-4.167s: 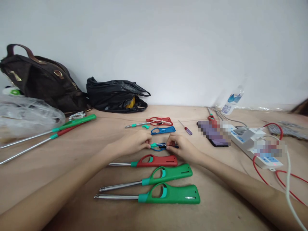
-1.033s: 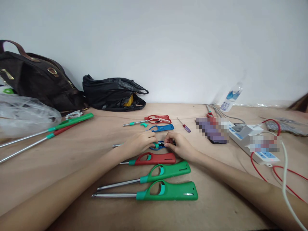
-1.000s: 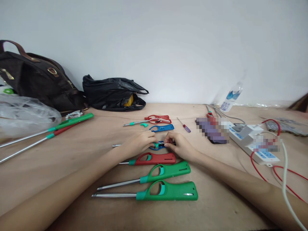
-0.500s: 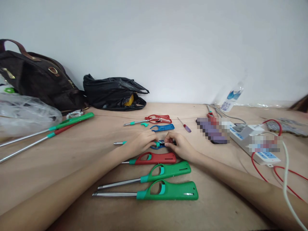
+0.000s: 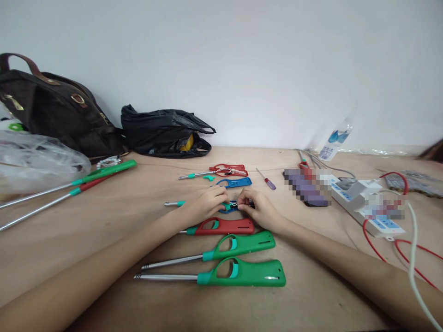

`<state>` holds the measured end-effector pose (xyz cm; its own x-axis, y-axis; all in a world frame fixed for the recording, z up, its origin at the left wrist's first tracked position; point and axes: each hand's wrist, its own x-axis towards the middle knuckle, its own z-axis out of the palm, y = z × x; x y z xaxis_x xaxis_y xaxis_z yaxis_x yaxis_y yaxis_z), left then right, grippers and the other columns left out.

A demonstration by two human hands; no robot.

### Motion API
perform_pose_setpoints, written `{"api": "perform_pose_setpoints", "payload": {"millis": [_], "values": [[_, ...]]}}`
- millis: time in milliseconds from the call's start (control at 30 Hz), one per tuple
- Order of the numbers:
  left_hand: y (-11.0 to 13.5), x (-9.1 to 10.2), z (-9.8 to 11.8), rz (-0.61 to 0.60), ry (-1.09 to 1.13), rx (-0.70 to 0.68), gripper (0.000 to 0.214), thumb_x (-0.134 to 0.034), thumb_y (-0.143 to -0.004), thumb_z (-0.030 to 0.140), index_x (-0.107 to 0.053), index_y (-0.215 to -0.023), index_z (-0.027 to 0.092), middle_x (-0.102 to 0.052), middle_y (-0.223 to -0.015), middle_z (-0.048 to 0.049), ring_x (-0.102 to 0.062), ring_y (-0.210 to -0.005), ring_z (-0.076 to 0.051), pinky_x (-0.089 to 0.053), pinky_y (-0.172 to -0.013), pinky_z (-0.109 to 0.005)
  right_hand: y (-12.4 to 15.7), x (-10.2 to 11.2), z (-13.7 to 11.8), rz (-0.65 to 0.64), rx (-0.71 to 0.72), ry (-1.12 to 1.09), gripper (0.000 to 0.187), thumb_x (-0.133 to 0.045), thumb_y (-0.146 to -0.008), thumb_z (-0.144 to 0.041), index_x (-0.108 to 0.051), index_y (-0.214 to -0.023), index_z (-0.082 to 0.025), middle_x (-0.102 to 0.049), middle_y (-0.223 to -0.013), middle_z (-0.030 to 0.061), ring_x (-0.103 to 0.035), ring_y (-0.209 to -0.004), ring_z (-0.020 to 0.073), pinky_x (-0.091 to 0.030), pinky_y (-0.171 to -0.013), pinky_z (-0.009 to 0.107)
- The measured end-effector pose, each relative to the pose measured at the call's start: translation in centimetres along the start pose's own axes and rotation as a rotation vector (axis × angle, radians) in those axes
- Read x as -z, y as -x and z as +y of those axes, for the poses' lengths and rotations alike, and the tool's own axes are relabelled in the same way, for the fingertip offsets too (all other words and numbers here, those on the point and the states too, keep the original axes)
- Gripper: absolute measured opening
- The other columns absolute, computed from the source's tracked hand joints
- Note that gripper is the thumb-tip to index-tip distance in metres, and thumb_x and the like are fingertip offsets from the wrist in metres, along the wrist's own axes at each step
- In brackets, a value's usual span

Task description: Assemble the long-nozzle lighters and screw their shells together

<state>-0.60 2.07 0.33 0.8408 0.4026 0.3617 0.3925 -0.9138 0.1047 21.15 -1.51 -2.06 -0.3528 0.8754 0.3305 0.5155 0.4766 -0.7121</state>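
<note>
An opened blue gas lighter (image 5: 228, 211) lies between my hands, its inner parts and a pale wire exposed and its metal tube (image 5: 170, 204) pointing left. My left hand (image 5: 204, 203) is closed on the lighter near its turquoise trigger. With thumb and fingers pinched, my right hand (image 5: 258, 206) grips the handle end by the wire; its fingertips partly hide the exact part. Just behind lies the loose blue casing half (image 5: 238, 182). Farther back is an opened red lighter (image 5: 230, 170), with a turquoise trigger (image 5: 209, 178) beside it.
Nearer me lie a red lighter (image 5: 238, 226) and two green lighters (image 5: 256, 244). A screwdriver (image 5: 266, 180) is at back right, before a purple phone-like object (image 5: 306, 189) and a power strip (image 5: 377, 226) with cords. Bags (image 5: 162, 131) stand at back left.
Both hands stay at the opened blue lighter with only slight finger movement. The whole view has shifted a little; nothing has visibly been taken up or put down.
</note>
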Motion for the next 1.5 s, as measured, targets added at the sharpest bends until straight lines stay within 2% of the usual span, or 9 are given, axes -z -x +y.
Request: {"api": "perform_pose_setpoints", "payload": {"millis": [333, 633, 833, 1033, 1267, 1500], "values": [[0.10, -0.51, -0.37, 0.090, -0.108, -0.139, 0.017, -0.046, -0.095, 0.013, -0.062, -0.094, 0.015, -0.062, -0.094, -0.0059, -0.057, -0.087, -0.018, -0.043, -0.075, -0.027, 0.03, 0.06, 0.07, 0.009, 0.008, 0.004, 0.011, -0.056, -0.079, -0.008, -0.054, -0.076, -0.018, -0.057, -0.073, 0.0009, -0.050, -0.070, 0.0161, -0.038, -0.066, 0.028], [0.12, -0.67, -0.40, 0.101, -0.200, -0.171, 0.026, -0.038, -0.097, 0.010, -0.063, -0.093, 0.014, -0.065, -0.095, -0.0065, -0.060, -0.087, -0.018, -0.046, -0.075, -0.027, -0.11, 0.10, 0.18, 0.005, 0.005, -0.013, 0.011, -0.057, -0.080, -0.008, -0.054, -0.076, -0.019, -0.057, -0.074, 0.0005, -0.050, -0.073, 0.0161, -0.039, -0.069, 0.029], [0.17, -0.45, -0.23, 0.072, -0.194, -0.181, 0.026, -0.036, -0.097, 0.010, -0.062, -0.097, 0.014, -0.065, -0.097, -0.0073, -0.060, -0.090, -0.019, -0.047, -0.077, -0.027, 0.04, -0.04, 0.13, -0.010, -0.003, 0.008, 0.011, -0.055, -0.081, -0.009, -0.053, -0.078, -0.019, -0.056, -0.074, 0.0006, -0.049, -0.071, 0.0160, -0.038, -0.067, 0.029], [0.27, -0.40, -0.16, 0.044, -0.212, -0.161, 0.025, -0.037, -0.097, 0.011, -0.061, -0.099, 0.014, -0.066, -0.098, -0.0077, -0.060, -0.090, -0.018, -0.048, -0.079, -0.027, 0.11, -0.14, -0.07, -0.008, 0.007, 0.055, 0.013, -0.055, -0.081, -0.007, -0.052, -0.078, -0.019, -0.058, -0.080, 0.0028, -0.052, -0.077, 0.0178, -0.040, -0.071, 0.030], [0.17, -0.51, -0.11, 0.124, -0.284, -0.264, 0.027, -0.036, -0.097, 0.008, -0.063, -0.097, 0.012, -0.067, -0.093, -0.0101, -0.062, -0.088, -0.020, -0.051, -0.075, -0.029, 0.14, -0.14, -0.11, -0.023, 0.048, 0.093, 0.015, -0.052, -0.081, -0.004, -0.052, -0.080, -0.019, -0.057, -0.082, 0.0038, -0.052, -0.079, 0.0183, -0.041, -0.073, 0.030], [0.13, -0.60, -0.11, 0.113, -0.286, -0.322, 0.030, -0.036, -0.097, 0.008, -0.064, -0.090, 0.013, -0.068, -0.094, -0.0100, -0.062, -0.090, -0.019, -0.052, -0.082, -0.032, 0.03, 0.02, -0.02, -0.031, 0.101, 0.121, 0.017, -0.052, -0.081, -0.002, -0.052, -0.079, -0.019, -0.057, -0.082, 0.0035, -0.051, -0.079, 0.0179, -0.040, -0.072, 0.030]]}}
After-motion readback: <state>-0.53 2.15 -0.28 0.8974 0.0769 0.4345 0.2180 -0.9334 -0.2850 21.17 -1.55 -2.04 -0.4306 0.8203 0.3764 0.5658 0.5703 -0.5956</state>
